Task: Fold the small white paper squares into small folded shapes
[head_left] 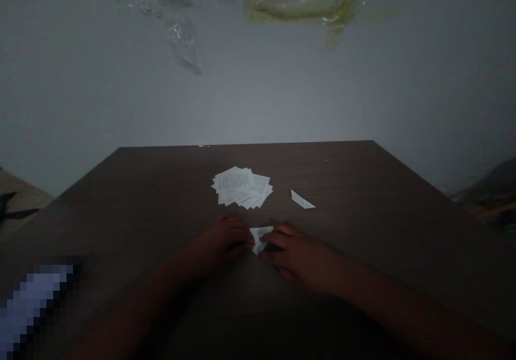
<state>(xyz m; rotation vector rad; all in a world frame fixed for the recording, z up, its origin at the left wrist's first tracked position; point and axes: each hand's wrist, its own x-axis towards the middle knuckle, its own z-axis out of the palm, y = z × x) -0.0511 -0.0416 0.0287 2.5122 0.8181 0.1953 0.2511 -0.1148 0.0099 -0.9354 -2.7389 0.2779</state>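
A small piece of printed paper (261, 233) lies on the dark table between my two hands, its lower end narrowing to a point. My left hand (229, 239) grips its left edge, fingers drawn together. From the other side, my right hand (296, 252) has its thumb and fingers closed on the right part of the sheet. The fingers cover both side edges, so any fold there is hidden. Just beyond my hands sits a loose, fanned pile of printed paper pieces (242, 187). To its right rests a narrow folded paper strip (302, 199) with slanted ends.
The brown wooden table (161, 188) stands against a pale wall (258, 91). Yellowed tape (298, 11) and clear tape (185, 43) cling to the wall. At the lower left, a pixelated bright object (36, 301) lies on the table. The room is dim.
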